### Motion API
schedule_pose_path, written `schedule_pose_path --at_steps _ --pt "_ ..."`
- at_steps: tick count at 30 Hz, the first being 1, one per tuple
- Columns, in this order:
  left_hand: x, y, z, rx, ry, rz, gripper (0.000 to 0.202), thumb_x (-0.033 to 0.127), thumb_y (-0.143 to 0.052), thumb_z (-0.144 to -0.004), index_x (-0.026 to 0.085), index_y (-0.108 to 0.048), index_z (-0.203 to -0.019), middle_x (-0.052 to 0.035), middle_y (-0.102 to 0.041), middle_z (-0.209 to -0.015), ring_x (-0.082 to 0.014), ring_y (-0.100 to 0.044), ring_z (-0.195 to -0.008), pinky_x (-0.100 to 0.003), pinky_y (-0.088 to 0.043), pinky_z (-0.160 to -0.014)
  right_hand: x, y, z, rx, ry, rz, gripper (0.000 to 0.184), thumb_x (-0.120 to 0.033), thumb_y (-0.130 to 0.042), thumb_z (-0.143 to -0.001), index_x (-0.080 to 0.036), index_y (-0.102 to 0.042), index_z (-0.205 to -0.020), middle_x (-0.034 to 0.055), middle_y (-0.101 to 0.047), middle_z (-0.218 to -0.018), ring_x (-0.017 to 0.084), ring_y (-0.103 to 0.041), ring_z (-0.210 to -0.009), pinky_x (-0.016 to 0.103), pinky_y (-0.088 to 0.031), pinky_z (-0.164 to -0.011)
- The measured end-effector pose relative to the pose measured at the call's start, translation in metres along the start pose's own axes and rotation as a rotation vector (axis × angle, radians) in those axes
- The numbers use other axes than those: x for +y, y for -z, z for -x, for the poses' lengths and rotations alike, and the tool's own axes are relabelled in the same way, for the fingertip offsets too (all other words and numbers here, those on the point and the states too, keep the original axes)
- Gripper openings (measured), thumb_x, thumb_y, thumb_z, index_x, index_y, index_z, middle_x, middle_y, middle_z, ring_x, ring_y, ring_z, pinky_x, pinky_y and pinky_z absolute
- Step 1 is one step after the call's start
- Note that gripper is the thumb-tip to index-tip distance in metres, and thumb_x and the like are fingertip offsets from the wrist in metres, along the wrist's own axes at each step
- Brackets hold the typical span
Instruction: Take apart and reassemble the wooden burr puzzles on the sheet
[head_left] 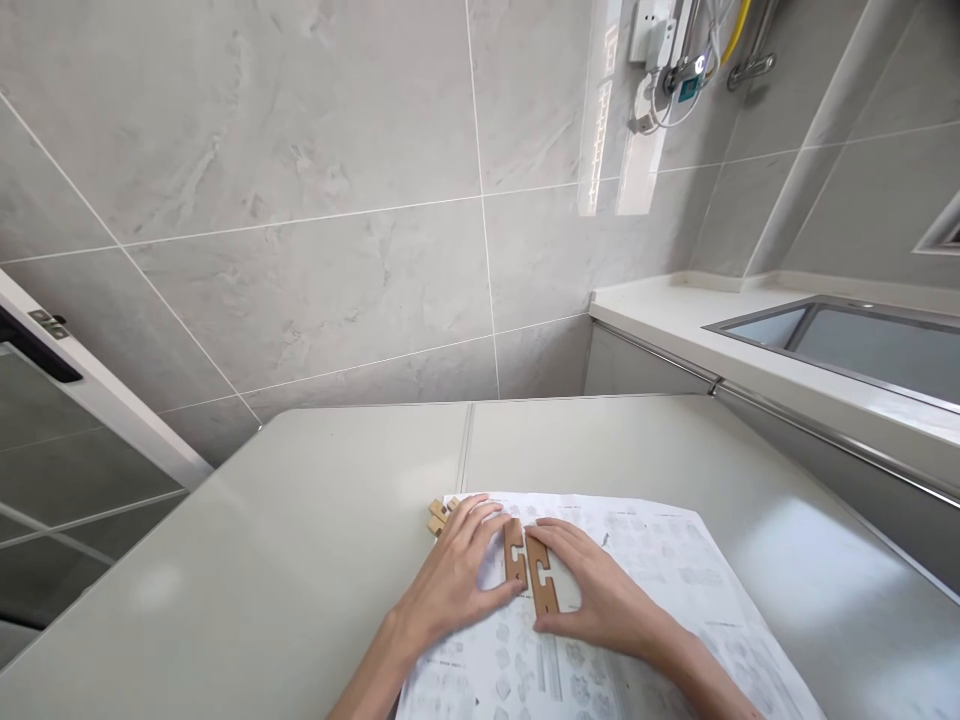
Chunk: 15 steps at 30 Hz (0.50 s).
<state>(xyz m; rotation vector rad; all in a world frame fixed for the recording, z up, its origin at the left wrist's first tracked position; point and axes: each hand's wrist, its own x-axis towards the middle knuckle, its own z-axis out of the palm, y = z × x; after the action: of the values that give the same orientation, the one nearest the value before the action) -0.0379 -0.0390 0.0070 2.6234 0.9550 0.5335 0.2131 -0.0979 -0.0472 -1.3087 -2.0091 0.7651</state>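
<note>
Two flat brown wooden puzzle pieces with notches cut in their edges lie side by side on a printed sheet. My left hand (469,565) grips the left notched wooden piece (513,555) between thumb and fingers at its two ends. Around the right notched wooden piece (541,575), my right hand (581,575) is closed in the same way. A narrow gap separates the two pieces. Beyond my left hand sits a small cluster of light wooden blocks (437,514), partly hidden by the fingers. The printed paper sheet (675,580) carries rows of small drawings.
The sheet lies on a pale table (300,580) with a seam across it. To the right is a white counter (660,305) with a sink (862,345) and a metal rail below. A tiled wall (337,200) stands behind, with sockets (651,30) and cables. At left is a white-framed door (112,390).
</note>
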Motion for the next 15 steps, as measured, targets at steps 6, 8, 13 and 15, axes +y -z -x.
schedule_pose_path --at_steps 6,8,13,15 --pt "-0.001 -0.005 0.004 -0.076 0.002 -0.006 0.078 0.053 -0.078 -0.091 0.031 -0.042 -0.157 -0.0086 -0.053 -0.16 -0.0393 -0.033 -0.157 -0.064 -0.035 -0.126 0.01 0.01 0.004 0.061 -0.083 -0.047 0.065 -0.052 -0.074 -0.093 -0.032 -0.054 -0.152 0.0103 -0.055 -0.158 0.036 -0.049 -0.147 0.054 -0.045 -0.119" --pt "-0.001 -0.005 0.005 -0.082 0.017 0.0 0.075 0.051 -0.079 -0.09 0.03 -0.045 -0.154 -0.0077 -0.056 -0.156 -0.0389 -0.034 -0.156 -0.063 -0.035 -0.125 0.011 0.014 0.003 0.124 -0.103 -0.018 0.049 -0.048 -0.063 -0.101 -0.031 -0.056 -0.146 0.0106 -0.06 -0.151 0.034 -0.056 -0.14 0.052 -0.049 -0.114" --pt "0.006 0.0 0.004 -0.075 0.008 0.0 0.08 0.042 -0.085 -0.081 0.027 -0.048 -0.15 -0.0083 -0.061 -0.149 -0.0396 -0.038 -0.152 -0.061 -0.036 -0.125 0.01 0.021 0.002 0.17 -0.074 0.108 0.028 -0.036 -0.061 -0.101 -0.029 -0.062 -0.128 0.0098 -0.068 -0.129 0.032 -0.063 -0.122 0.049 -0.054 -0.102" --pt "0.01 0.001 0.003 -0.06 -0.008 -0.003 0.079 0.039 -0.084 -0.079 0.026 -0.049 -0.149 -0.0092 -0.062 -0.148 -0.0396 -0.041 -0.149 -0.061 -0.034 -0.127 0.01 0.021 0.002 0.164 -0.072 0.151 0.02 -0.035 -0.06 -0.101 -0.028 -0.064 -0.12 0.0089 -0.07 -0.118 0.032 -0.065 -0.113 0.048 -0.056 -0.095"
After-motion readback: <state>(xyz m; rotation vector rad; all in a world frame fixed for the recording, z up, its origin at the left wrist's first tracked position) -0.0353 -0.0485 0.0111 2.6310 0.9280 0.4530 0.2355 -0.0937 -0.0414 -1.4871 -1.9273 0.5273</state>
